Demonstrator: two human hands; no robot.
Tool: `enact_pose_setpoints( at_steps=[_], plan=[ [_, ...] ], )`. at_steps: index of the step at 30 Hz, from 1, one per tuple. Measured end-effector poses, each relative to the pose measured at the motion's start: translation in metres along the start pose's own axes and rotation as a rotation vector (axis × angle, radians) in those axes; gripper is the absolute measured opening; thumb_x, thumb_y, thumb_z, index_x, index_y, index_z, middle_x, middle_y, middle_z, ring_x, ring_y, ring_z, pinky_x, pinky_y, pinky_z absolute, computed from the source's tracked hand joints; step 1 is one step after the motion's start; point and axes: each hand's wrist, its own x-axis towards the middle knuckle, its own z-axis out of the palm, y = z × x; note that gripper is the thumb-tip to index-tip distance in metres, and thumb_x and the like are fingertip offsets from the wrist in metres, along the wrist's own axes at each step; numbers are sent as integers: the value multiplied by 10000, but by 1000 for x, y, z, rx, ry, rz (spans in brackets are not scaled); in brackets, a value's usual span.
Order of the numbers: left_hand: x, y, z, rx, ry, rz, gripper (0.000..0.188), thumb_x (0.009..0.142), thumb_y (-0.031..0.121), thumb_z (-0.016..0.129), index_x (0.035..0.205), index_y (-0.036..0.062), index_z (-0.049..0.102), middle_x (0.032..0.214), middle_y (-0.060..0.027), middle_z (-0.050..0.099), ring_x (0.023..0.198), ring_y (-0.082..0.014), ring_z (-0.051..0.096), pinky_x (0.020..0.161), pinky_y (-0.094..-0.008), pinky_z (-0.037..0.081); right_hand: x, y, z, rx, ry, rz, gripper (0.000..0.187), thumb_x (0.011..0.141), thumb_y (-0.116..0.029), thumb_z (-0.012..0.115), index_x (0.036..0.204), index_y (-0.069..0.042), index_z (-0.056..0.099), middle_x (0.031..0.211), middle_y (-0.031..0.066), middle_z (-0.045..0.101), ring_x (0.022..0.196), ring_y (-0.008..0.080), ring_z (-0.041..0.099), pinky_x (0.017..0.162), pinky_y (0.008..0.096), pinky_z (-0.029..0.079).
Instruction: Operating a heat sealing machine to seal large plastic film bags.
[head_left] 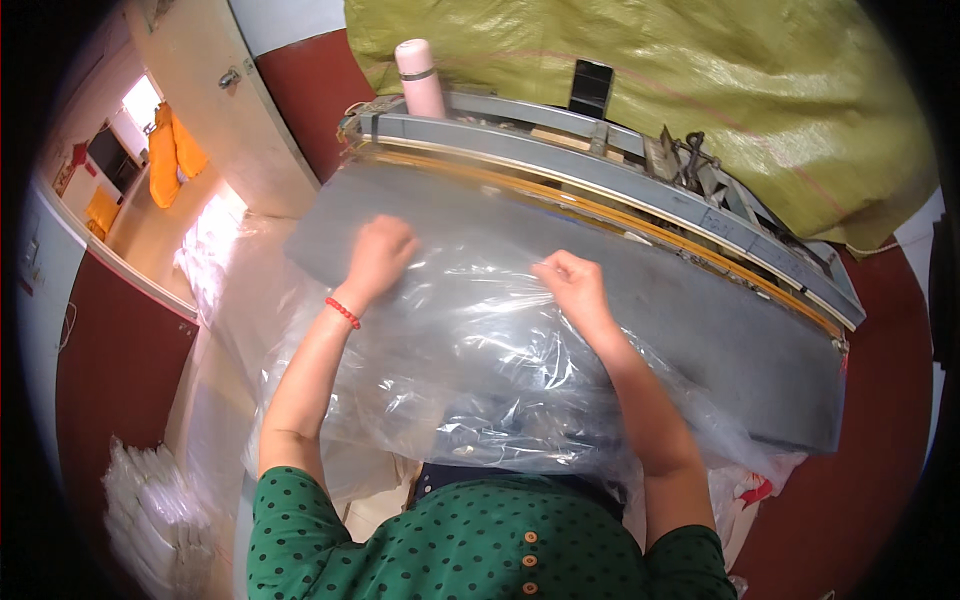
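A wide clear plastic sheet (500,340) lies crumpled and shiny over the grey work table (720,350) and hangs toward my lap. My right hand (578,290) pinches the sheet's far edge between thumb and fingertips. To the left, my left hand (382,258) is slightly blurred, its fingers curled closed at the same edge of the film. A red bead bracelet (342,312) circles my left wrist. Both hands are over the table, short of the long metal-framed machine bar (600,200).
A pink bottle (420,80) and a dark phone (591,88) stand behind the bar, near metal clamps (690,155). Yellow-green sheeting (700,70) covers the wall. Stacked plastic bags (155,510) lie at lower left. An open door (215,90) is at far left.
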Motion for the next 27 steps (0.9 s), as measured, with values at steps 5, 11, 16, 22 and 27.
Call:
enact_pose_setpoints(
  at_steps=[5,11,16,22,27],
  plan=[
    [4,68,27,-1016,-280,-124,82,837,69,501,913,45,518,635,36,466,589,-27,393,523,-198,349,-31,39,-101,-23,175,42,158,768,-179,655,786,-23,643,672,17,614,641,69,532,602,229,436],
    [-36,70,-22,-689,-818,130,102,746,67,529,817,20,585,597,-9,515,559,-73,481,512,-232,383,-147,107,-349,-479,603,238,184,797,-174,605,828,6,632,735,14,608,699,82,525,661,237,428],
    [-25,-11,-109,-176,-800,-215,186,744,143,539,890,58,618,713,-76,607,654,-124,569,558,-281,466,-297,161,-531,-652,844,386,275,846,-242,558,918,16,621,813,35,621,759,107,527,723,244,422],
    [23,-26,-141,612,704,36,199,729,54,562,926,25,563,907,-109,588,850,-232,552,749,-315,441,-369,181,-578,-753,995,545,320,858,-299,534,920,4,616,785,51,623,709,119,510,675,272,418],
    [-30,22,-23,119,-205,68,489,770,215,608,1215,89,448,1328,-125,356,1274,-312,249,1002,-427,241,-385,185,-575,-752,1048,678,326,856,-298,537,915,13,616,787,49,620,713,120,507,690,268,418]
  ],
)
